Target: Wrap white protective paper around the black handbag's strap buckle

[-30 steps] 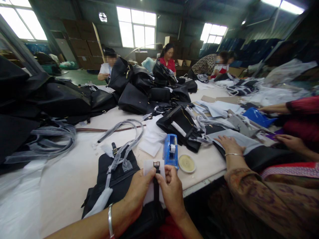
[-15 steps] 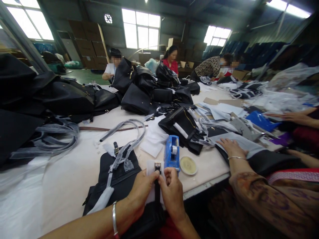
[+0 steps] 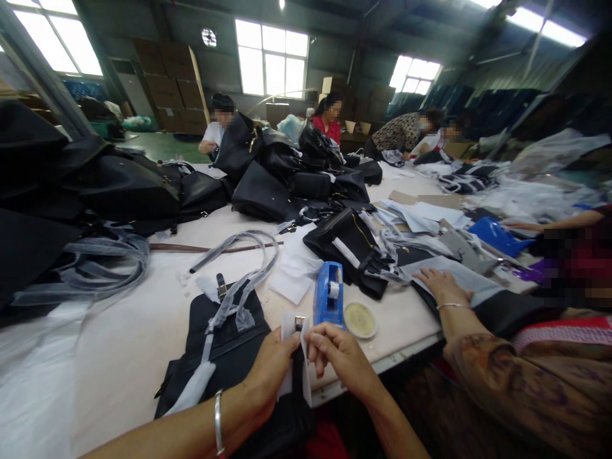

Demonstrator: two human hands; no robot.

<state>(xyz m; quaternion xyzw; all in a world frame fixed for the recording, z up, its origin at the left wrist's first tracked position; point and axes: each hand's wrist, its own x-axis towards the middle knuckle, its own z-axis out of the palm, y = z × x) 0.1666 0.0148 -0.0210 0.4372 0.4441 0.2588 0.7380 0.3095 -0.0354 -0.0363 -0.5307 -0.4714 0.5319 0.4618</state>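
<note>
Through the head camera I counted two bare hands at work, with one black strap (image 3: 297, 376), one metal buckle (image 3: 299, 320) and one sheet of white paper (image 3: 306, 382) between them. The left hand (image 3: 270, 363) had the strap and paper in its grasp, thumb laid on top just below the buckle; its forearm slanted in from the lower left, with one silver bangle (image 3: 218, 424) on the wrist. The right hand (image 3: 342, 357) was turned palm inward, its fingers bent and their tips at the paper's right edge; whether they pinched it I could not tell. The strap ran down from the left thumb toward dark material below the hands, and the paper stood folded up along the strap's right side. Just beyond the right hand I saw one blue tape dispenser (image 3: 327, 306), and right of that one round, shallow dish (image 3: 360, 320). Left of the hands, one black bag (image 3: 229, 360) lay on the pale tabletop (image 3: 119, 370), with a plastic-wrapped handle (image 3: 224, 312) across it. One black bag with a gold zip (image 3: 339, 245) lay ahead of the right hand. Farther off, black bags (image 3: 261, 191) were heaped too closely to count. Well to the right, one co-worker's hand (image 3: 442, 287) lay flat on whitish sheeting (image 3: 482, 280).
</note>
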